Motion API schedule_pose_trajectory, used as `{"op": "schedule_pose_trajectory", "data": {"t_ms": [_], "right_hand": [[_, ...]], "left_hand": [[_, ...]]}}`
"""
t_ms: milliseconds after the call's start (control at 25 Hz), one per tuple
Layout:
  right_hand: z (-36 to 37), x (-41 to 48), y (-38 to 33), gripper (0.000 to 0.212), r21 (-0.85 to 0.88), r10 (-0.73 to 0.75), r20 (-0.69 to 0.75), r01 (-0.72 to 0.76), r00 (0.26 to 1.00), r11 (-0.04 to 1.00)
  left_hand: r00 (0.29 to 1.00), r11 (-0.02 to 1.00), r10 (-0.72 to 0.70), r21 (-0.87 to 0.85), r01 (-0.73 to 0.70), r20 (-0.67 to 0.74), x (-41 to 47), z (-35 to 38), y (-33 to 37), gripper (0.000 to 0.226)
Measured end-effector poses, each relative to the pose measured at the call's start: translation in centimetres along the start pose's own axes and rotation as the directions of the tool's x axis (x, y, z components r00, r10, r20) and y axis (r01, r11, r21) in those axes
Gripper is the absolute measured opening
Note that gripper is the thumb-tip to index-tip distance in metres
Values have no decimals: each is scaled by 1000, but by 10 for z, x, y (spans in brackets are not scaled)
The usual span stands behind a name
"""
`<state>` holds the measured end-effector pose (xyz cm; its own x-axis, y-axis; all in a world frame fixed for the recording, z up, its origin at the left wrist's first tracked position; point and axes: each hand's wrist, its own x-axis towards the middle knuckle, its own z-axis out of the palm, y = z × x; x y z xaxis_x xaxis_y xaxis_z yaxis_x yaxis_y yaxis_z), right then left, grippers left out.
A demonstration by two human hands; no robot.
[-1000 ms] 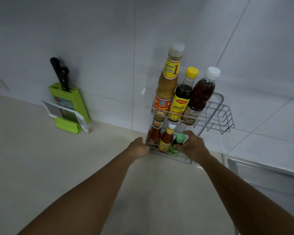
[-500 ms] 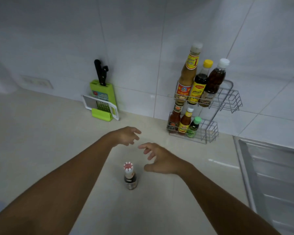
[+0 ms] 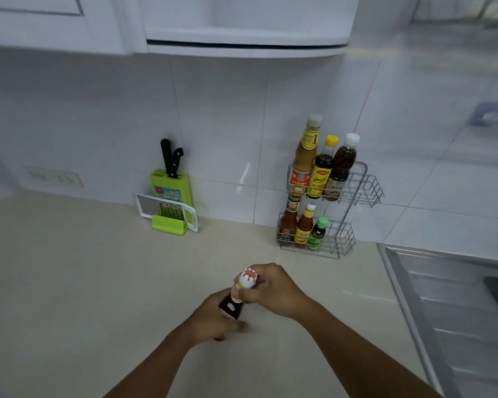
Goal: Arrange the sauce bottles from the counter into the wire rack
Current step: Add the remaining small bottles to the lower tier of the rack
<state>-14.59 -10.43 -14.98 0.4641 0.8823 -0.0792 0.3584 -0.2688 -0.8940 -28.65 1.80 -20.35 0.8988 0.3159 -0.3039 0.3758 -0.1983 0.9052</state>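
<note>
Head view. My left hand [image 3: 213, 317] wraps the dark body of a small bottle [image 3: 236, 297] low over the counter [image 3: 69, 282]; my right hand [image 3: 273, 288] grips its neck just under the red-and-white cap [image 3: 247, 278]. The bottle tilts, cap toward the wall. The rack [image 3: 342, 242] stands well apart at the wall, beside the sink [image 3: 443, 297]. Its upper tier holds three tall bottles [image 3: 319, 168], its lower tier three short ones [image 3: 302, 228], all at the left end. A green knife block [image 3: 171, 188] stands left of the rack.
</note>
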Motion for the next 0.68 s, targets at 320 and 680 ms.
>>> {"op": "schedule_pose_trajectory", "data": {"t_ms": [320,680], "right_hand": [[-113,-16,-57,27,-649,-263,-29,182,964,738],[-151,-30,-37,31,-60,363,-327,-403,873,913]], "left_hand": [[966,997,68,7,-72,248,23,14,104,22],[971,744,198,666,-58,-136,44,53,149,49]]}}
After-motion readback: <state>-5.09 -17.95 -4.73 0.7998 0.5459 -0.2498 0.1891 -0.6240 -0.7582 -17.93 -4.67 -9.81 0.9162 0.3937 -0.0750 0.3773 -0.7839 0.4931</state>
